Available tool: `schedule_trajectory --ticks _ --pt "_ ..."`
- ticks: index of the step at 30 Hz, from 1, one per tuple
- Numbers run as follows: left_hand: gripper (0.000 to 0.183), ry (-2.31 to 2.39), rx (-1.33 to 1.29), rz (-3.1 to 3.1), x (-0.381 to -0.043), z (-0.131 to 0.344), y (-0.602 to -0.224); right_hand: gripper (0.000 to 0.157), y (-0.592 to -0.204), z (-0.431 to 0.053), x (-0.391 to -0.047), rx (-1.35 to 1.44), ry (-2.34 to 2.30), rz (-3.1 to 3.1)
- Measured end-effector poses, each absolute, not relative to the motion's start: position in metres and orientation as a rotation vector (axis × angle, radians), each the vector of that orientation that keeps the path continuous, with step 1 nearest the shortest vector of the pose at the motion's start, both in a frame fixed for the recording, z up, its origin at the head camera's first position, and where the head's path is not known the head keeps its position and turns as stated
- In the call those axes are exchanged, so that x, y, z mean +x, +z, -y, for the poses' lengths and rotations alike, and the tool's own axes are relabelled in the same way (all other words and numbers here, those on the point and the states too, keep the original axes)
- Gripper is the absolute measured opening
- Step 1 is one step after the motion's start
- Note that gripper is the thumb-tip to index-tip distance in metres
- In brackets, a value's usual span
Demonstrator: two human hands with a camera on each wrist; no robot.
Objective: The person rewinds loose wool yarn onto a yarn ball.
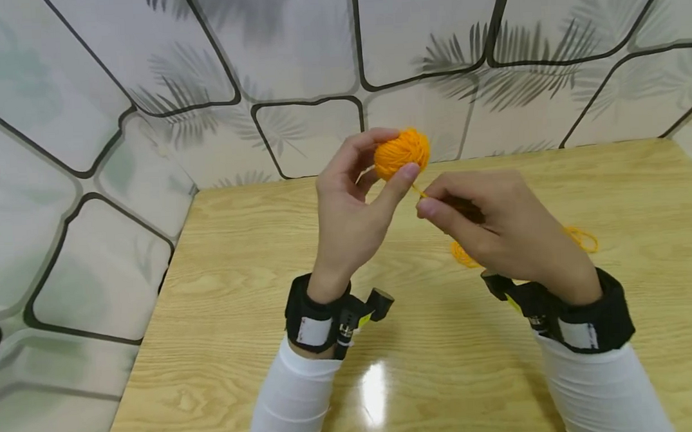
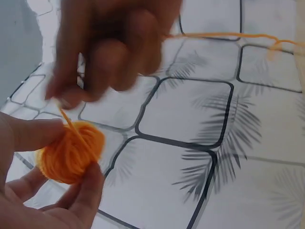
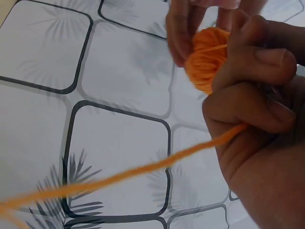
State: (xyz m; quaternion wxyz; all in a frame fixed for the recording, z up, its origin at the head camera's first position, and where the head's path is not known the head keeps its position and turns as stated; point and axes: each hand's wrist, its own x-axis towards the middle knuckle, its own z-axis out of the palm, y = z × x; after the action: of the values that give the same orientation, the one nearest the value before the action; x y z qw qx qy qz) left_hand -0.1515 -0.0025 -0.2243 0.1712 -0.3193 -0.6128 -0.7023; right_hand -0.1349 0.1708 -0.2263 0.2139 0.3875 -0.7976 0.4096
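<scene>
Between the thumb and fingers of my left hand (image 1: pixel 351 203) is a small ball of orange yarn (image 1: pixel 402 154), held up above the table's far part. Close by on its right, my right hand (image 1: pixel 491 219) pinches the yarn strand (image 1: pixel 419 190) that runs off the ball. In the left wrist view the strand (image 2: pixel 71 121) rises from the wound ball (image 2: pixel 71 152) to the pinching fingertips. A further length of yarn (image 3: pixel 143 169) trails out from under the curled fingers of the right hand (image 3: pixel 257 95) in the right wrist view.
More orange yarn lies on the wooden table (image 1: pixel 239 298), partly hidden behind the right hand: one bit (image 1: pixel 464 254) to its left, a loose loop (image 1: pixel 581 238) to its right. A patterned wall (image 1: pixel 313 133) borders the table's far edge. Both wrists carry black straps with cameras.
</scene>
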Motion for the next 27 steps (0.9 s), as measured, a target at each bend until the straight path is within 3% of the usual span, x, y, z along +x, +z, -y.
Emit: schedule_trajectory --ticks 3,8,15,19,23,27 --pt "0.031 -1.992 -1.024 1.865 -0.146 0.006 -0.217 0.005 -0.222 -0.174 -0.139 0.93 1.191 2.011" --pt "0.033 -2.277 -1.239 1.85 -0.143 0.012 -0.217 0.014 -0.23 -0.175 -0.154 0.782 1.283 1.934" --pt "0.034 -2.432 -0.983 1.597 -0.153 0.01 -0.231 0.012 -0.238 -0.171 -0.146 0.989 1.179 2.284" --pt "0.035 -2.217 -0.882 1.632 -0.159 0.005 -0.236 0.012 -0.229 -0.17 -0.131 1.118 1.103 2.36" --pt "0.036 -1.982 -0.949 1.803 -0.16 0.002 -0.237 0.013 -0.22 -0.172 -0.124 1.111 1.15 2.178" --pt "0.035 -2.12 -1.139 1.912 -0.148 0.006 -0.225 0.005 -0.217 -0.179 -0.13 0.931 1.162 1.995"
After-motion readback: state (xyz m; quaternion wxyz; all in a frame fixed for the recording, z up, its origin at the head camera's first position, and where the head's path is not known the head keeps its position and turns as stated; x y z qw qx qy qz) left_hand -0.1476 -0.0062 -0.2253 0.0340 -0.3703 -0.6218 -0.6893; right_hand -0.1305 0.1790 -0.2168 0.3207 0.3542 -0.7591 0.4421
